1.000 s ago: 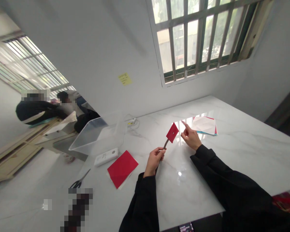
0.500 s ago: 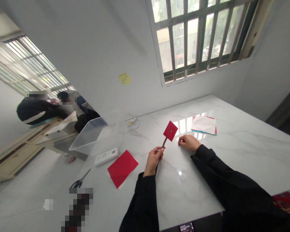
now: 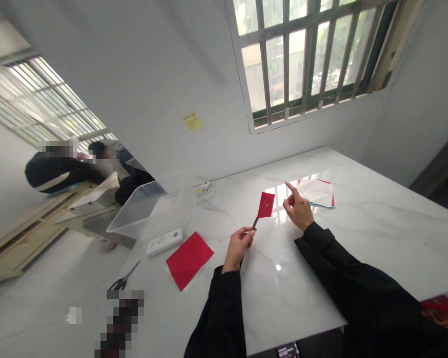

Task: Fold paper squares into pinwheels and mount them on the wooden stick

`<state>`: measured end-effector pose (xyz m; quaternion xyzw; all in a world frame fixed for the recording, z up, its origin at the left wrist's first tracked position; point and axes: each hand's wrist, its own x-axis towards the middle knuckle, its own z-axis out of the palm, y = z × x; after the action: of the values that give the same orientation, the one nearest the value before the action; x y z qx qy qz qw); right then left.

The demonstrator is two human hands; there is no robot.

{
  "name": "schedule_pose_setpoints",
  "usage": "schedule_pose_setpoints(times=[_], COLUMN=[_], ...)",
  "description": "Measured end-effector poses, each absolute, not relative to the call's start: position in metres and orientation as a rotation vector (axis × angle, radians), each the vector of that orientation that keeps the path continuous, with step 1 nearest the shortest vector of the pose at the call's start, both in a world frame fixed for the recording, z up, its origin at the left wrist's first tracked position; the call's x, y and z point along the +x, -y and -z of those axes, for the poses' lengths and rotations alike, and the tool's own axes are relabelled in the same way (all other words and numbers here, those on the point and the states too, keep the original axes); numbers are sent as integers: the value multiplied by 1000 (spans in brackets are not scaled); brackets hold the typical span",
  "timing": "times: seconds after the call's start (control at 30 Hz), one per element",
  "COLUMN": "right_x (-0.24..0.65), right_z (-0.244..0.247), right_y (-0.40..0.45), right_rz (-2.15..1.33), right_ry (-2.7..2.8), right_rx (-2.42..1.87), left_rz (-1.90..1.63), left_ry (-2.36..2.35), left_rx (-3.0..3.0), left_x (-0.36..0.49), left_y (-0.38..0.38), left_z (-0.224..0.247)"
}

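Observation:
My left hand [image 3: 239, 247] is closed round a thin brown stick [image 3: 254, 223], held tilted up over the table. At the stick's top end is a red paper square [image 3: 266, 205] with a small shiny dot, like a pin head, near its middle. To the right of the paper, and apart from it, is my right hand [image 3: 298, 209]. Its index finger points up and away while the other fingers curl; nothing shows in it. Just behind that hand lies a stack of paper sheets [image 3: 317, 193], white on top with red and blue edges.
On the marble-patterned table [image 3: 362, 233], red paper [image 3: 189, 259] lies left of my left hand, near a white device [image 3: 165, 242] and scissors [image 3: 123, 281]. A clear plastic bin [image 3: 134, 214] stands farther back. A yellow note [image 3: 192, 121] is on the wall. Other people [image 3: 59, 169] sit far left.
My right hand has moved slightly right and up, and its index finger has stretched out. The red paper square has turned on the stick's end. My left hand keeps its grip.

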<state>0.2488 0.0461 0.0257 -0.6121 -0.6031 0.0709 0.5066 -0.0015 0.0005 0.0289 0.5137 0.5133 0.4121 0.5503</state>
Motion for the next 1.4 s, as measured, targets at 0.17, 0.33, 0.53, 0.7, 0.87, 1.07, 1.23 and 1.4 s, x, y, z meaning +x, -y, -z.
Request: schedule_pose_setpoints(times=[0.17, 0.33, 0.53, 0.7, 0.87, 1.07, 1.23, 1.4], right_x=[247, 254, 259, 258, 257, 248, 246, 251], right_z=[-32, -12, 4, 3, 5, -14, -17, -7], right_y=[-42, -50, -53, -53, -54, -50, -47, -50], right_rz=[-47, -245, -444, -431, -428, -251, -284, -610], right_ry=[1418, 1703, 1858, 1859, 1841, 1549, 1615, 1993], right_rx=[-1444, -1626, -1779, -1794, -1762, -1515, -1519, -1658], left_rz=[-946, -960, -1021, -1011, -1011, -1006, -1008, -1014], left_ry=[-1244, -1198, -1179, -1180, -1185, -1224, -1205, -1182], left_rx=[1269, 1205, 1064, 1070, 1088, 1158, 1162, 1122], left_x=[0, -1, -7, -6, -5, -3, -2, -3], left_y=[1, 1, -1, -1, -1, -3, -3, -2], left_z=[-28, -31, -31, -31, -30, -27, -28, -27])
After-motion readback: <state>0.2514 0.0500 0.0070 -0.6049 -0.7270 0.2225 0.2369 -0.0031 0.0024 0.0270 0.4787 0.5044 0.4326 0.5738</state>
